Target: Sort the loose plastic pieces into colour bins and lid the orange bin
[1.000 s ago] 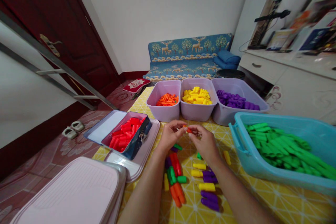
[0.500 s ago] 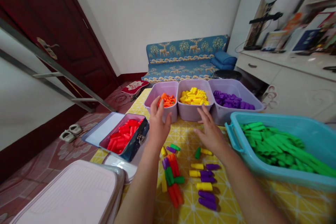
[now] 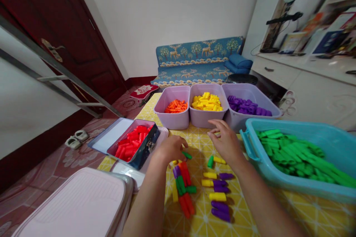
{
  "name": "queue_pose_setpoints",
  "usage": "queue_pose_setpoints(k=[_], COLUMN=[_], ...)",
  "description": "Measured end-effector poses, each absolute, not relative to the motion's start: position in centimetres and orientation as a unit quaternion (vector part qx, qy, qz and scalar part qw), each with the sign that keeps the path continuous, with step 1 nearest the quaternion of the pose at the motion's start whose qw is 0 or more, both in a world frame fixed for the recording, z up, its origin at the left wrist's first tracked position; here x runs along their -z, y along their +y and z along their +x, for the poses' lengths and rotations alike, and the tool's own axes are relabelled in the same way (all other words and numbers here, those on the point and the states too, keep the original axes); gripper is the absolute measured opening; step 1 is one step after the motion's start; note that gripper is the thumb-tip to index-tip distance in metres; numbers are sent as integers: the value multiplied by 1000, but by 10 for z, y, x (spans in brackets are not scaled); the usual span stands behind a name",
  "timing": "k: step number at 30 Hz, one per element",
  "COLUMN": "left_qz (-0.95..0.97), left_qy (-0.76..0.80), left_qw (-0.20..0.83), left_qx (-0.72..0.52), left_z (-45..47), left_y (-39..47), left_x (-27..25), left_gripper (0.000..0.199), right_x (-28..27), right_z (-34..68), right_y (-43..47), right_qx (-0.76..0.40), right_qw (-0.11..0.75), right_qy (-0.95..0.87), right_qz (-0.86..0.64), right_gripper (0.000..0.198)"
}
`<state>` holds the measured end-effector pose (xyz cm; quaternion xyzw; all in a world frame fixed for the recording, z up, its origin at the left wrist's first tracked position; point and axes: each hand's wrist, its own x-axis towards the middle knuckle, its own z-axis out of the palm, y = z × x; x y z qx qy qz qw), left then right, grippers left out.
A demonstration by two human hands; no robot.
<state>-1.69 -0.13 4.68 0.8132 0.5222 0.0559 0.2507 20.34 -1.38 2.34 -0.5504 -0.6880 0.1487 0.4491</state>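
Bent down over the left group of pieces, my left hand [image 3: 171, 149] has its fingertips beside a small green piece [image 3: 187, 154]; its fingers are partly hidden, so its grip is unclear. Below it lie joined purple, orange and green plastic pieces [image 3: 180, 185] with a yellow piece [image 3: 175, 191] alongside. My right hand [image 3: 226, 142] hovers open in front of the middle bin, thumb apart from the fingers, holding nothing visible. Under it are a green piece [image 3: 210, 161] and a yellow piece [image 3: 219, 160]. Nearer me are yellow pieces [image 3: 217, 197] and purple pieces [image 3: 220, 211].
Three lilac bins hold orange pieces [image 3: 176, 106], yellow pieces [image 3: 207, 102] and purple pieces [image 3: 247, 106]. A turquoise tub [image 3: 278, 176] of green pieces stands right. At left are an open tin [image 3: 139, 161] with red pieces and pale lids [image 3: 75, 203].
My left hand has come down and back from the orange bin to the pieces on the table. My right hand has dropped slightly, its fingers closer together.
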Motion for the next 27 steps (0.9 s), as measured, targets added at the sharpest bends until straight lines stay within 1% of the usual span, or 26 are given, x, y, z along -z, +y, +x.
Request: queue_pose_setpoints(k=[2,4,6,8,12,15,18,20,21,24,27], left_qz=[816,811,802,789,763,738,655,596,583,580,616], left_qy=[512,513,517,519,501,484,436,406,400,388,390], left_qw=[268,278,294,314,361,389,495,555,567,577,537], left_qx=[-14,-32,-60,-100,-190,-265,-369,-414,-422,-424,-425], left_z=[-13,-7,-1,4,6,6,7,8,9,11,11], left_y=[-1,0,1,3,7,8,7,6,6,5,5], left_x=[-39,-32,-26,-21,-17,-22,-28,-31,-31,-32,-33], left_gripper=[32,26,22,20,21,20,19,24,27,29,22], right_x=[-19,-12,-2,5,6,0,-6,-8,-9,-10,-13], right_z=[199,191,182,173,162,162,167,169,170,170,167], right_y=[-17,-22,-27,-30,-28,-26,-27,-27,-27,-28,-28], right_qx=[-169,-205,-232,-244,-261,-303,-332,-320,-317,-354,-407], right_qw=[369,291,261,267,311,395,497,534,546,571,587], right_qy=[-712,-739,-756,-760,-741,-686,-627,-615,-608,-568,-528], right_qz=[-573,-572,-554,-540,-535,-531,-500,-485,-481,-475,-460], right_gripper=[30,28,30,32,37,38,32,26,24,24,26])
